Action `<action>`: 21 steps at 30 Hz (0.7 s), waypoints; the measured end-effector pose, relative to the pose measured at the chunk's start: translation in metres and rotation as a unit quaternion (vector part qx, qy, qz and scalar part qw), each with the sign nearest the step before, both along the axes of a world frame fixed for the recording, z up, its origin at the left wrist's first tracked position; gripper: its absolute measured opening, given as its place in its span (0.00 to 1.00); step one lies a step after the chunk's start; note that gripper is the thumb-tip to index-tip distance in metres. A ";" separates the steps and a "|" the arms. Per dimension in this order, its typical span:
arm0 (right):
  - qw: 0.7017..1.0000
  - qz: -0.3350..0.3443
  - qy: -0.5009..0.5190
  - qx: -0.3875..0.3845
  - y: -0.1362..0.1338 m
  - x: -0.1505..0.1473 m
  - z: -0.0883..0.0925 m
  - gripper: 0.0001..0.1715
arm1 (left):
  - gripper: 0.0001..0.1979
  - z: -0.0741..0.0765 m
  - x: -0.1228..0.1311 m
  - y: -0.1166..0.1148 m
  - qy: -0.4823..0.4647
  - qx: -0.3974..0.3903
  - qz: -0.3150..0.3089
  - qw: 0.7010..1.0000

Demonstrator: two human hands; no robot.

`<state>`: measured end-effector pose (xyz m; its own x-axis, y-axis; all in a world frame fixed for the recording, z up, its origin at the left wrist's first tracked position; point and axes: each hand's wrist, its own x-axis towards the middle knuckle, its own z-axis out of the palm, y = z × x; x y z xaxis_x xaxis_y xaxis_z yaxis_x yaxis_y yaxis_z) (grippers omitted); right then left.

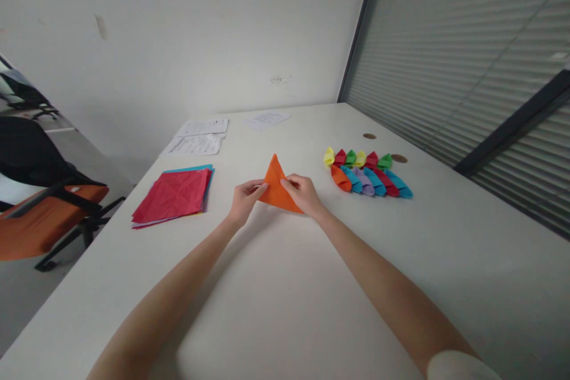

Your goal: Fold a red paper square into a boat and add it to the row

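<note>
An orange sheet (276, 189), folded into a triangle with its point away from me, is held up over the middle of the white table (285, 285). My left hand (247, 199) pinches its left side between thumb and fingers. On the right side, my right hand (303, 193) grips it the same way, thumb on the near face. Whether the sheet is paper or thin cloth I cannot tell. To the right lie two rows of small folded pieces, among them a yellow piece (329, 157), an orange piece (341, 179) and a blue piece (398, 184).
A stack of coloured sheets with a red sheet (173, 193) on top lies at the left. Printed papers (196, 143) rest near the wall, and another printed paper (267, 120) is farther right. An office chair (48, 208) stands left of the table; window blinds (445, 71) line the right.
</note>
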<state>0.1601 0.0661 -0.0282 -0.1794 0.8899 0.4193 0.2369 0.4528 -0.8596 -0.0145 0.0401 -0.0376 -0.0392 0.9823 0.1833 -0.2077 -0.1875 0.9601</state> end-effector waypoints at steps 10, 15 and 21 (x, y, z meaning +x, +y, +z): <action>0.997 0.040 0.061 -0.015 -0.010 -0.006 0.015 0.14 | 0.17 0.011 0.001 -0.006 0.127 0.045 -0.027 0.991; 0.991 0.015 0.121 -0.047 -0.011 -0.005 0.022 0.14 | 0.17 0.020 0.006 -0.014 0.143 0.044 -0.078 0.986; 0.984 -0.008 0.174 -0.045 -0.014 -0.007 0.026 0.14 | 0.18 0.025 0.010 -0.016 0.148 0.038 -0.061 0.986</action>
<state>0.1528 0.0521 -0.0026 -0.0248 0.9281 0.3715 -0.0715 0.3690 -0.9267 -0.0050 0.0242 -0.0130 0.1442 0.9596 0.2415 0.0541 -0.2513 0.9664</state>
